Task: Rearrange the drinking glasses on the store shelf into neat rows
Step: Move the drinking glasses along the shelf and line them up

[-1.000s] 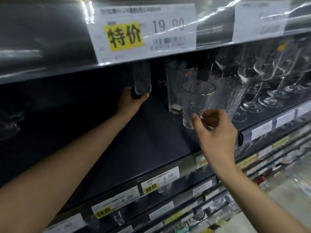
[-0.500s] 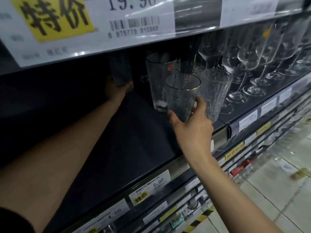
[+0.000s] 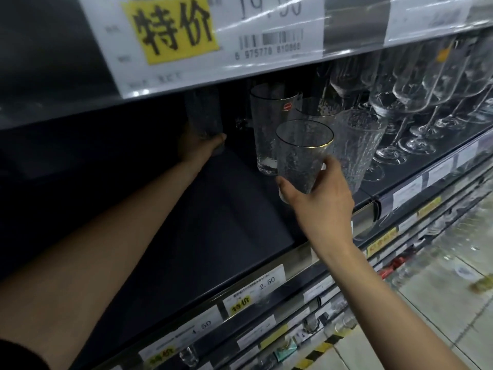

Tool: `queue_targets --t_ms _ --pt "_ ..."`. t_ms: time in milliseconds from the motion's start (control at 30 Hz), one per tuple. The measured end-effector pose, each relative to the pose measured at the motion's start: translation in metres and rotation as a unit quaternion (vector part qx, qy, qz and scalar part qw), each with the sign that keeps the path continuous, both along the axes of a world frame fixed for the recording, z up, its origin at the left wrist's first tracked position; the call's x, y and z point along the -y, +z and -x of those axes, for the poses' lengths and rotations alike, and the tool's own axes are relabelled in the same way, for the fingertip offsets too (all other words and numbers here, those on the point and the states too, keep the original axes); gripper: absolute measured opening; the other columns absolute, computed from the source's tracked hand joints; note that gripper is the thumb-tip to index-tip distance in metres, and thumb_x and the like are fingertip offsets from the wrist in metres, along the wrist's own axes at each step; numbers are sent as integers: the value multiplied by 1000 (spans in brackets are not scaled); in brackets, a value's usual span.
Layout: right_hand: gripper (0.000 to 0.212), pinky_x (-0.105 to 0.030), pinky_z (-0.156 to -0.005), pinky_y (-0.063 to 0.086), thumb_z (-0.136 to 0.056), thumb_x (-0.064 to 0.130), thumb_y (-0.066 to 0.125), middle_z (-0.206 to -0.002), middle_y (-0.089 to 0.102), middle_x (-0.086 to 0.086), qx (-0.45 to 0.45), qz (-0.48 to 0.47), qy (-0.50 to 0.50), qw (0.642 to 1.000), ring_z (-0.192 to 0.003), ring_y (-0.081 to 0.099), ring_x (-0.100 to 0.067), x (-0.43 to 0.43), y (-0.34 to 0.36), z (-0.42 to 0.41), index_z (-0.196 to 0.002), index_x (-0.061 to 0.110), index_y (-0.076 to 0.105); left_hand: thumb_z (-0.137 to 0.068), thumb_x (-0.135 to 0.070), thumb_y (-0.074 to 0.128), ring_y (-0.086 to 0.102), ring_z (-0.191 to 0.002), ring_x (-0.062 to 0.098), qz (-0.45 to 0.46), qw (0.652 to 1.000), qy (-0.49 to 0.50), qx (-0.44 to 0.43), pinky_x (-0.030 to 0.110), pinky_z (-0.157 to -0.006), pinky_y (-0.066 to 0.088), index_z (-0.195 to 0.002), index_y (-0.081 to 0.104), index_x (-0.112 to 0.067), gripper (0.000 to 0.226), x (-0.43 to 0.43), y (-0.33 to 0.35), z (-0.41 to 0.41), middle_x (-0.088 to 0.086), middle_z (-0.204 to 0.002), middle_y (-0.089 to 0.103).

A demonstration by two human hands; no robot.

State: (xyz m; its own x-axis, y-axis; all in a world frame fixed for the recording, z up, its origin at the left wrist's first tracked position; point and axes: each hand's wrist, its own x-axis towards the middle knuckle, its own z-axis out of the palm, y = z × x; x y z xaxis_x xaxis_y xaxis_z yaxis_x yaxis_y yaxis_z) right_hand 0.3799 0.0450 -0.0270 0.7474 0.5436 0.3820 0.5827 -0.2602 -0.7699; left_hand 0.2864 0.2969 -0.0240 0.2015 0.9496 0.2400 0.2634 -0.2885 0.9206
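Since a second ago the left grip (image 3: 198, 146) stays clamped on the foot of the dark glass (image 3: 204, 116), deep on the shelf (image 3: 226, 209), while the right grip (image 3: 324, 201) has closed further round the gold-rimmed glass (image 3: 302, 156), just in front of the tall glass (image 3: 268, 124). Five tumblers show, all upright, mouths up, long axes near vertical; stemmed glasses (image 3: 394, 102) stand rightmost.
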Motion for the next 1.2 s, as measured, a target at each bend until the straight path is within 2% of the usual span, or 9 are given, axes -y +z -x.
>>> queue_targets --t_ms 167,300,433,533,633,767,833,967,1200 --pt "68 -32 -90 44 -73 52 80 -119 58 1 -16 2 39 999 -109 55 -18 9 4 -3 -124 17 52 -71 -28 87 60 -112 12 4 999 -39 -12 28 -99 48 -133 53 -18 71 27 -4 38 -1 -127 63" --pt "64 -24 -79 38 -72 40 85 -107 53 7 -71 -2 95 993 -94 50 -12 10 11 6 -111 22 38 -63 -40 87 63 -109 13 -10 997 -63 -38 39 -100 51 -125 58 -20 71 63 -4 80 -2 -119 67" --pt "65 -19 -76 37 -70 34 86 -99 57 6 -103 0 159 982 -93 54 -15 6 11 25 -111 19 38 -71 -14 86 63 -95 -4 -27 995 -71 -58 17 -88 52 -104 56 -30 48 101 4 120 -7 -105 67" --pt "62 -14 -71 36 -70 32 87 -91 58 17 -111 13 217 970 -90 56 -12 1 11 45 -113 22 44 -68 -15 88 65 -99 0 -38 995 -65 -69 22 -90 53 -113 56 -22 55 126 8 151 -6 -106 69" --pt "61 -15 -66 42 -69 32 87 -94 61 22 -111 22 276 954 -87 61 -2 -5 11 68 -113 27 46 -68 -5 86 63 -88 -11 -40 995 -30 -81 11 -82 50 -97 54 -31 50 150 8 184 -24 -91 69" --pt "60 -10 -64 41 -70 33 87 -93 59 24 -122 37 348 929 -85 55 10 -13 9 107 -110 33 42 -59 -31 88 66 -101 6 -20 995 30 -92 35 -93 55 -114 57 -18 64 178 5 235 -5 -107 69" --pt "61 -10 -64 41 -70 34 87 -94 61 22 -122 47 375 918 -86 57 9 -15 9 130 -112 33 42 -56 -35 88 67 -100 8 -8 993 66 -95 37 -91 56 -115 56 -15 70 190 8 262 -2 -105 69" --pt "63 -14 -68 43 -68 35 88 -97 63 19 -121 53 414 901 -90 59 5 -19 7 174 -113 32 44 -70 2 82 66 -79 -4 -9 988 119 -95 16 -72 54 -87 55 -27 43 214 10 309 -14 -82 71" --pt "63 -15 -66 44 -70 34 87 -96 63 18 -124 58 434 891 -87 59 5 -16 11 246 -114 34 42 -65 -22 90 56 -97 -13 32 981 172 -85 6 -76 43 -127 41 -26 79 234 11 391 -19 -108 60"
